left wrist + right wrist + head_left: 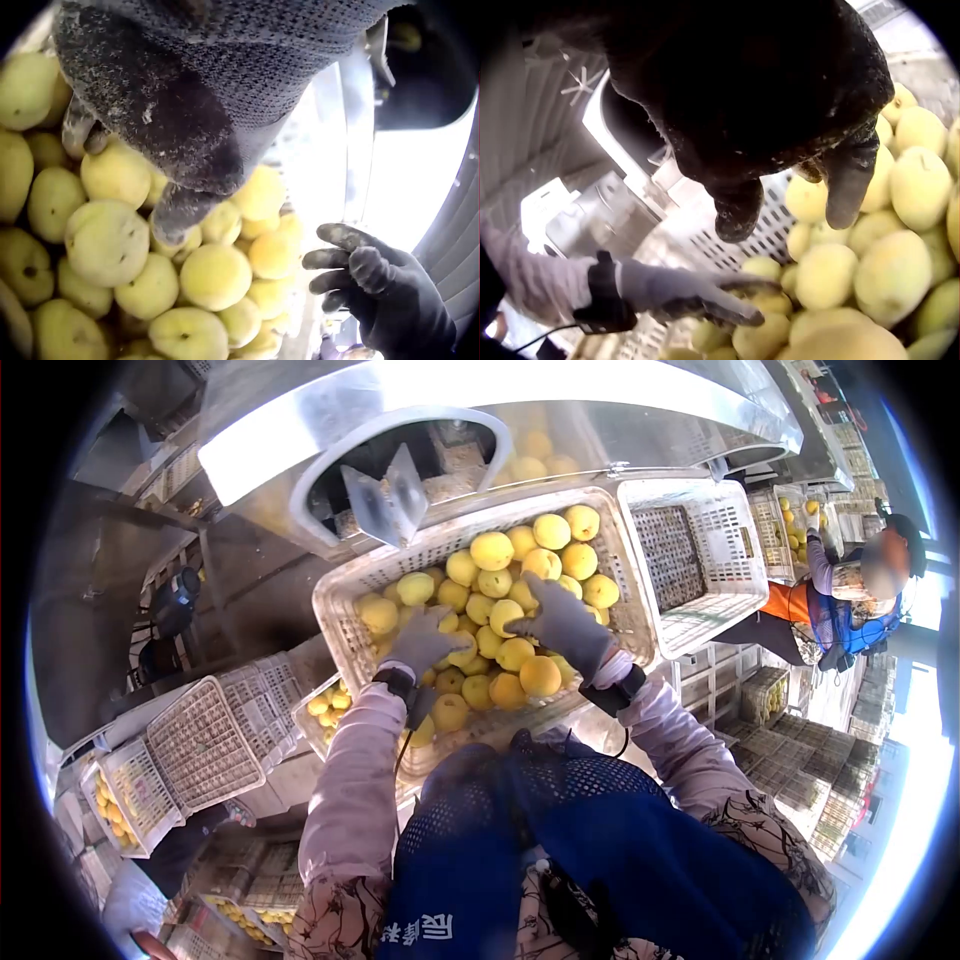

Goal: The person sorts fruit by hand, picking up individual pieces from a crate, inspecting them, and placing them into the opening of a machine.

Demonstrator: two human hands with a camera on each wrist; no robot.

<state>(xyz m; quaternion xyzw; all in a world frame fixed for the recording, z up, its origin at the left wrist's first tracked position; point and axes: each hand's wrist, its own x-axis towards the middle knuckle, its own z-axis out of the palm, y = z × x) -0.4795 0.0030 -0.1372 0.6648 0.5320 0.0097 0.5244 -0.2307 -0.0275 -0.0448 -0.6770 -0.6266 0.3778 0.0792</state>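
Observation:
Yellow, round, peach-like fruits (490, 550) fill much of a white plastic crate (335, 610) in front of the person. Both hands wear grey gloves with dark, dirty palms. Over the crate's left part, the left hand (420, 643) rests on the fruits with fingers extended, as the right wrist view also shows. The right hand (568, 628) is over the right part, fingers spread and pointing down at the fruits. In the right wrist view, nothing sits between its thumb and fingers (847, 184). From the left wrist view, the left fingertips (174, 217) lie right against fruits.
A second white crate (745, 575) stands to the right. Behind is a metal machine (560, 420) with a rounded opening. Stacked crates (205, 740) stand at left, others (800, 760) at right. Another person (850, 595) is at the far right, near a crate of fruit.

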